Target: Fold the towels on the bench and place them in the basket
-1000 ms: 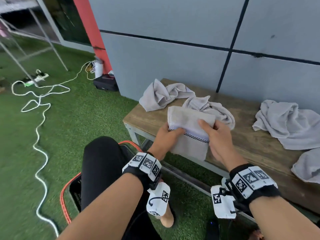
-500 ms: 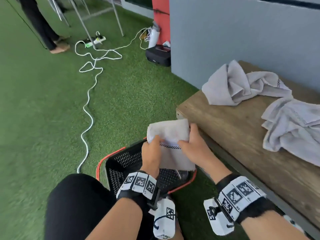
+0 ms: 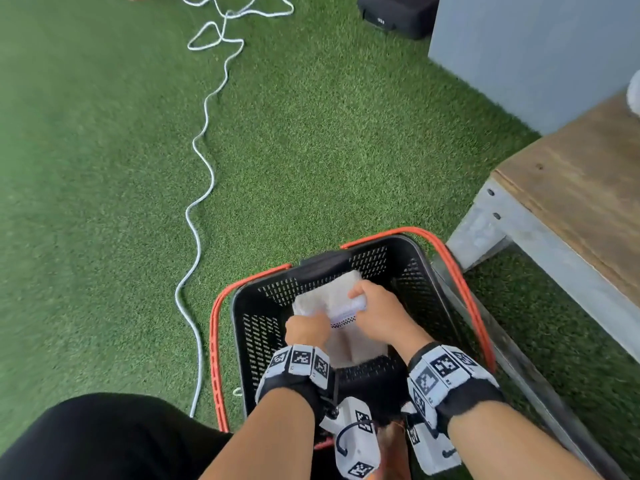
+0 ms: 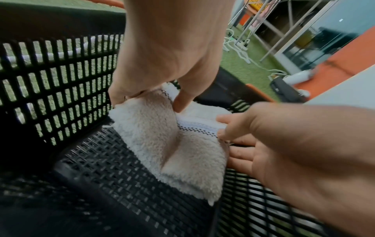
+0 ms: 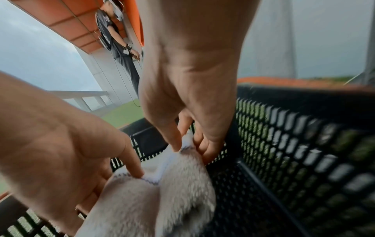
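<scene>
Terry-cloth folded towel (image 3: 341, 308), carried off the bench (image 3: 571, 188) a second ago, now sits low inside the basket (image 3: 412, 261), my left hand (image 3: 306, 329) and right hand (image 3: 379, 315) pinching its edges, so release comes next.

Both wrists are wearing black bands (image 3: 292, 388) ringed with white fiducial-tag blocks (image 3: 440, 370); white tagged camera pods (image 3: 356, 441) hanging beneath, black cable looping. Black trousers (image 3: 104, 441).
</scene>
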A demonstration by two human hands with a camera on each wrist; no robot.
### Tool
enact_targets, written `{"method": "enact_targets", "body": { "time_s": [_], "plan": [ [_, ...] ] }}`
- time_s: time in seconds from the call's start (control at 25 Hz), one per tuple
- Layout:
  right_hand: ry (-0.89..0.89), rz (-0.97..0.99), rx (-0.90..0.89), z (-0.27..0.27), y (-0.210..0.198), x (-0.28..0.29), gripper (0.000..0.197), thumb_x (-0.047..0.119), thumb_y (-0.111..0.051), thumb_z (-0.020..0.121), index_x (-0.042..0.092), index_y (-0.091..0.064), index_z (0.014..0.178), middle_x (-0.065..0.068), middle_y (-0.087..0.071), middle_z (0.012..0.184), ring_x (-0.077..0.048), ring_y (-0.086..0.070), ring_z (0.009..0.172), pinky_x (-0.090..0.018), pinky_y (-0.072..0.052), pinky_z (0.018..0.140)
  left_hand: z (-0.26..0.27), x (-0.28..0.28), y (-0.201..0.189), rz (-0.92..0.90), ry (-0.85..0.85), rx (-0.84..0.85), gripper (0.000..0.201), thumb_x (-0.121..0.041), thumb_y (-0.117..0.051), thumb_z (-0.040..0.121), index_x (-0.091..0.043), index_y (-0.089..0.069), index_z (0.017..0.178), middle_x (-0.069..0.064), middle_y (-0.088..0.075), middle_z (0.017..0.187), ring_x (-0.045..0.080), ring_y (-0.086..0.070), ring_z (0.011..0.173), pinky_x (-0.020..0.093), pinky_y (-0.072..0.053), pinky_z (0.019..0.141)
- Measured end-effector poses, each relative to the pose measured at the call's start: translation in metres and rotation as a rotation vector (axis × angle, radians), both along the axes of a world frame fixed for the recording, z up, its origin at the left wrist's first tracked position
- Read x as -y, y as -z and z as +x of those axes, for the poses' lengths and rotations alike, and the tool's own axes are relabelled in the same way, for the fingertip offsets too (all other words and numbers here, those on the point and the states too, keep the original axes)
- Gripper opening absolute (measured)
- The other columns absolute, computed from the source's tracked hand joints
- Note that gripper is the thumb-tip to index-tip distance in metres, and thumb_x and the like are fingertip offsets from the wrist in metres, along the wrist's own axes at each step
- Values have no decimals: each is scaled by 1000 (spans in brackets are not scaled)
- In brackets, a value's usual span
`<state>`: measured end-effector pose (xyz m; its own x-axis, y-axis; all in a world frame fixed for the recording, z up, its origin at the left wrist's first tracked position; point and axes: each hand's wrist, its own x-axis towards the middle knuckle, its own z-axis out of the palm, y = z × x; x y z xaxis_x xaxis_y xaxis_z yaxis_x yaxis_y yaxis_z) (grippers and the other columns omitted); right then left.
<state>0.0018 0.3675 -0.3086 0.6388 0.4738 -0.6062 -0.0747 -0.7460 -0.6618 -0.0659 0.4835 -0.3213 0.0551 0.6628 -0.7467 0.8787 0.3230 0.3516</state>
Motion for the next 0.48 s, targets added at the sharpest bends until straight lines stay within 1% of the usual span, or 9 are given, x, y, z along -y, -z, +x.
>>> {"method": "enact_targets", "body": {
  "time_s": [0.04, 0.08, 0.12, 0.16, 0.24, 0.32, 0.4, 0.48],
  "plan": [
    [-37, -15, -34, 2, 10, -11, 46, -2, -48, 88, 18, -56, 129, -8, -53, 136, -24, -53, 112, -32, -46, 88, 0, -6, 10, 33, -16, -41, 50, -14, -59, 93, 8, -42, 135, 23, -56, 132, 39, -55, 122, 40, -48, 98],
    [-73, -32, -61, 3, 18, -21, 48, -1, -48, 89, 16, -55, 133, -9, -51, 140, -25, -52, 121, -32, -45, 95, 0, -10, 16, 71, -29, -71, 53, -11, -58, 94, 7, -35, 138, 26, -53, 134, 40, -53, 125, 41, -45, 99],
    [-108, -46, -78, 4, 26, -29, 48, 0, -49, 91, 13, -54, 136, -10, -50, 144, -27, -49, 128, -33, -43, 103, 0, -13, 24, 108, -42, -81, 53, -9, -57, 94, 3, -31, 138, 27, -52, 133, 41, -53, 124, 43, -44, 98],
    [-139, -59, -95, 5, 33, -37, 47, 1, -49, 92, 11, -54, 138, -11, -49, 145, -28, -47, 133, -34, -40, 108, -3, -15, 31, 146, -44, -76, 50, -8, -57, 94, -1, -31, 137, 28, -54, 130, 41, -54, 121, 44, -45, 95],
    [-186, -88, -142, 5, 47, -50, 47, 4, -47, 94, 9, -53, 140, -13, -48, 148, -29, -46, 136, -36, -37, 113, -10, -20, 44, 186, -3, -69, 43, -7, -57, 94, -4, -38, 132, 25, -59, 125, 40, -58, 116, 42, -45, 91],
    [-230, -122, -193, 3, 56, -56, 49, 7, -46, 96, 8, -48, 145, -13, -44, 152, -29, -44, 139, -36, -35, 115, -18, -25, 57, 177, 81, -64, 38, -9, -60, 93, -3, -47, 128, 20, -61, 123, 37, -59, 116, 37, -46, 90],
    [-270, -148, -223, 2, 62, -57, 51, 9, -45, 97, 8, -43, 148, -12, -38, 156, -28, -40, 141, -34, -33, 116, -22, -30, 69, 155, 173, -85, 32, -16, -64, 92, -2, -58, 120, 17, -65, 120, 33, -61, 114, 32, -48, 88],
    [-275, -163, -252, 2, 65, -56, 52, 9, -42, 98, 9, -39, 150, -11, -34, 158, -28, -37, 143, -33, -31, 116, -24, -34, 74, 122, 212, -108, 32, -21, -63, 93, -1, -63, 119, 15, -67, 120, 32, -63, 113, 31, -50, 88]
  ]
}}
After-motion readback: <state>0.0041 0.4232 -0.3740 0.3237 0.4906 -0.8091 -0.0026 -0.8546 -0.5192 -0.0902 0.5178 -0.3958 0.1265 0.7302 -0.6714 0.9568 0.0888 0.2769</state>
